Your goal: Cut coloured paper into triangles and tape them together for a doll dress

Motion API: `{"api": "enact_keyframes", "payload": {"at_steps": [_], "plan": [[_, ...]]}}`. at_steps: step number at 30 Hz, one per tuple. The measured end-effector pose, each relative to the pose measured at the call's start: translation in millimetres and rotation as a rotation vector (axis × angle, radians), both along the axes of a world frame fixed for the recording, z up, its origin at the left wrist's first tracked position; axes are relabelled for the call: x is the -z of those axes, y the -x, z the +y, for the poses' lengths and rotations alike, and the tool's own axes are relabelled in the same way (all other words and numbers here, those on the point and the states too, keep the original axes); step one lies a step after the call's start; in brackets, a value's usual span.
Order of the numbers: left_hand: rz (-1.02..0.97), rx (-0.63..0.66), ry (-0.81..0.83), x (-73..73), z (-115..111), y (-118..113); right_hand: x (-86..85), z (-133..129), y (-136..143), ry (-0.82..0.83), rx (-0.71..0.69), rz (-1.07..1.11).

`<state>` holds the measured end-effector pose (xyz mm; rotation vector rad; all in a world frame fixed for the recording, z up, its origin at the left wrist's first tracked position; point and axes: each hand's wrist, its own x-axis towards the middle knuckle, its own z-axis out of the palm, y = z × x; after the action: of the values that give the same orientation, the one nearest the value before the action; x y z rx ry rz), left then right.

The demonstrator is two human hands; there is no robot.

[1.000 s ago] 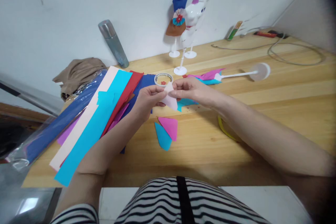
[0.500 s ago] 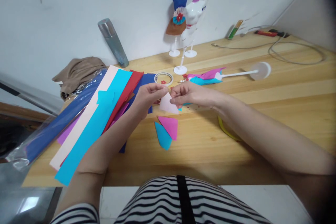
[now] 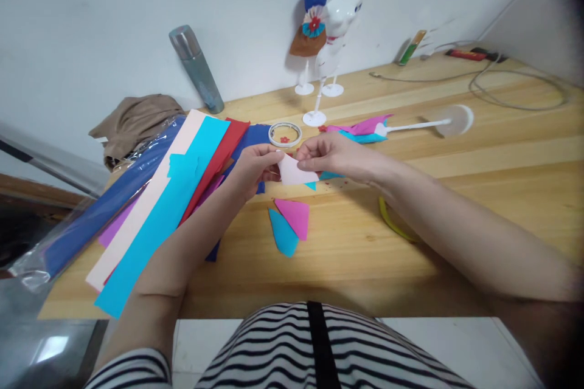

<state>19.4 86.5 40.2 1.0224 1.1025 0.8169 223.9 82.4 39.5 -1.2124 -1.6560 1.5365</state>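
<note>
A pale pink piece of paper (image 3: 294,172), roughly wedge-shaped, is held up above the table between both hands. My left hand (image 3: 258,167) pinches its left corner. On the upper right edge, the thumb and fingers of my right hand (image 3: 326,155) are closed on it. Just below lie a magenta paper piece (image 3: 295,217) and a blue paper piece (image 3: 283,234), partly overlapping. Behind the hands is a roll of tape (image 3: 298,134) with a small red flower (image 3: 285,140) inside its ring. A dress form in magenta and blue paper (image 3: 365,127) lies on its side beyond my right hand.
Paper strips in blue (image 3: 150,237), pink and red lie at the left beside a plastic-wrapped blue roll (image 3: 114,194). Small dress forms (image 3: 314,118) stand at the back, near a bottle (image 3: 198,70). A yellow-handled object (image 3: 395,222) sits under my right forearm. A cable (image 3: 474,82) loops at the back right.
The pale pink paper has turned, its lower right corner swinging up and right. My right hand has shifted slightly up and my left hand stays on the corner. The view has tilted slightly.
</note>
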Motion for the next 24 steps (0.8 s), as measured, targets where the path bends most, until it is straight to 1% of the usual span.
{"api": "enact_keyframes", "payload": {"at_steps": [2, 4, 9, 13, 18, 21, 24], "plan": [[0.019, -0.008, 0.019, -1.3, 0.6, 1.0, -0.5, 1.0, 0.3, -0.011, 0.017, 0.006], [0.047, -0.012, 0.044, -2.8, 0.6, 1.2, -0.5, 3.2, 0.6, -0.015, 0.004, -0.006], [0.097, 0.025, 0.066, -1.0, 1.6, -0.2, 3.1, 4.7, 1.5, -0.017, -0.036, -0.085], [0.135, 0.059, 0.044, 4.3, 2.7, -1.2, 14.3, -3.9, 0.0, -0.026, 0.006, -0.106], [0.162, 0.121, 0.053, 10.5, 2.2, -2.4, 31.1, -17.0, -3.0, 0.018, 0.11, -0.01], [0.148, 0.095, 0.045, 12.9, 2.7, -3.4, 35.7, -23.0, -5.8, 0.013, 0.148, 0.043], [0.146, 0.019, 0.032, 14.6, 4.9, -3.6, 38.2, -26.3, -9.3, 0.001, 0.173, 0.05]]}}
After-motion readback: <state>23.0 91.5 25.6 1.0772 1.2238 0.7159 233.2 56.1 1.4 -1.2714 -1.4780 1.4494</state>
